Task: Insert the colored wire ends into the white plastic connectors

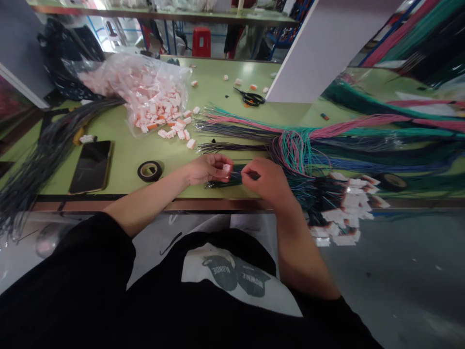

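My left hand [208, 168] pinches a small white-and-orange connector housing [227, 168] between thumb and fingers, just above the bench's front edge. Close on its right, my right hand [264, 178] has thumb and forefinger pressed together on a thin wire [237, 174] that runs towards the housing. Whether the wire's end sits inside the housing is too small to tell. Beneath and behind both hands lie bundles of dark, pink and green wires [247, 121] with bare metal ends pointing left. Right of my right hand, finished-looking wires with several white housings [354, 203] hang over the edge.
A clear bag of connector housings [156, 92] spills onto the green bench [174, 167]. A black tape roll [149, 170] and a phone [90, 166] lie at left, beside dark wires [54, 140]. Black scissors [250, 98] rest near a white post [308, 53]. Another tape roll [394, 182] lies right.
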The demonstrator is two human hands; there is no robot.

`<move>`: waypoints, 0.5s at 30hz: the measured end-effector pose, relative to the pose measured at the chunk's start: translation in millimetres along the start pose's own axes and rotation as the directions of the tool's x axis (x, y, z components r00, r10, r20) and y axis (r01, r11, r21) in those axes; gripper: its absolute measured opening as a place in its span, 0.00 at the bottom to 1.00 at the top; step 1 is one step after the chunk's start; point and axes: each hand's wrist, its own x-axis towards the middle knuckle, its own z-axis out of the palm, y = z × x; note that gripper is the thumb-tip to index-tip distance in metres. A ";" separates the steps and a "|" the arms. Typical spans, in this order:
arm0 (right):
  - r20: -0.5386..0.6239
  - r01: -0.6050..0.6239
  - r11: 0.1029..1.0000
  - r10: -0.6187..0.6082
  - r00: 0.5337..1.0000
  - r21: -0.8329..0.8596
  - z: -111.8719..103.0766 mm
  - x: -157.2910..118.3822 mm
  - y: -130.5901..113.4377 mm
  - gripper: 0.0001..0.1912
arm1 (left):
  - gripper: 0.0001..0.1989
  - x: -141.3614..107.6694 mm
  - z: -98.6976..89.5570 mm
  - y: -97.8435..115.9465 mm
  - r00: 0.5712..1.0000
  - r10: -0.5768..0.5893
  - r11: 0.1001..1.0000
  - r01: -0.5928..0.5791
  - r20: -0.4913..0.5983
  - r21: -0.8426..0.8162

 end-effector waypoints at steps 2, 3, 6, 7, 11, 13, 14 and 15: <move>0.008 -0.006 0.999 0.006 1.000 -0.037 0.5 0.6 -0.7 0.06 | 0.14 -0.1 0.4 0.6 1.000 -0.005 1.000 0.005 -0.014 0.003; 0.013 -0.008 0.999 0.009 1.000 -0.051 0.8 0.8 -1.0 0.06 | 0.14 -0.1 0.5 0.8 1.000 -0.009 1.000 0.009 -0.019 0.005; 0.022 -0.013 0.997 0.015 1.000 -0.072 1.5 1.2 -2.3 0.06 | 0.14 0.3 0.7 0.7 0.999 -0.019 1.000 0.020 -0.036 0.018; 0.021 -0.015 0.997 0.017 1.000 -0.072 1.7 1.0 -2.7 0.06 | 0.14 0.5 0.9 0.6 0.999 -0.022 0.999 0.023 -0.042 0.024; 0.010 0.001 1.000 -0.001 1.000 -0.022 3.3 -0.8 -4.5 0.07 | 0.15 1.1 1.9 -0.2 0.998 -0.028 0.999 0.030 -0.064 0.034; -0.014 0.024 1.000 -0.024 1.000 0.013 5.6 -1.7 -4.9 0.07 | 0.16 1.4 2.2 -0.9 0.997 -0.028 0.999 0.030 -0.073 0.033; -0.029 0.038 0.999 -0.037 0.999 0.023 7.2 -2.0 -4.9 0.08 | 0.16 1.6 2.3 -1.4 0.997 -0.026 0.999 0.028 -0.075 0.032; -0.043 0.051 0.998 -0.050 0.998 0.028 9.1 -2.0 -4.8 0.08 | 0.16 1.7 2.4 -2.0 0.997 -0.024 0.999 0.026 -0.075 0.032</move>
